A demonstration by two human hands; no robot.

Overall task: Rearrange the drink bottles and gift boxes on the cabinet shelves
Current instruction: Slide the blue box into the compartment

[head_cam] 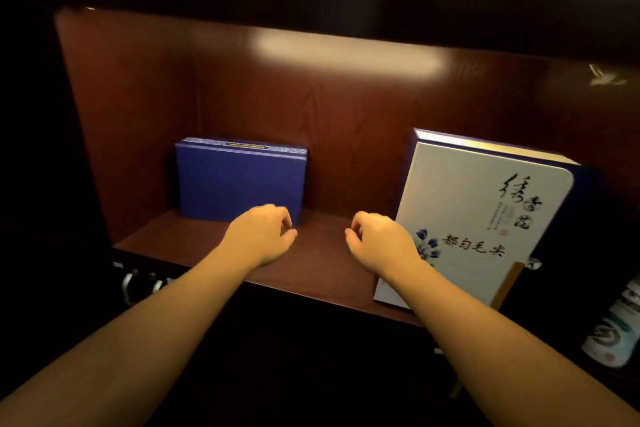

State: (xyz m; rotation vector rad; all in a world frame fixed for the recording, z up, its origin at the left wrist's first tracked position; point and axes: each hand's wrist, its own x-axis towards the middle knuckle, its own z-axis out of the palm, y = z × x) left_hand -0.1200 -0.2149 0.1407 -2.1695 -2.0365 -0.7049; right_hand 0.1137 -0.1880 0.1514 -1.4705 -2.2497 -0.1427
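A blue gift box [239, 180] stands upright at the back of the wooden shelf [322, 267], left of centre. A large white gift box [485, 218] with black calligraphy and a blue flower leans at the right, its lower corner past the shelf's front edge. My left hand [261, 234] hovers over the shelf just in front of the blue box, fingers curled, holding nothing. My right hand [377, 241] hangs beside the white box's left edge, fingers curled in the same way, empty. Whether it touches the box is unclear.
The cabinet's back panel [311, 97] is reddish-brown wood, lit from above. A white patterned bottle [616, 333] shows at the lower right, below the shelf. Metal handles [138, 284] sit under the shelf's left front edge. The surroundings are dark.
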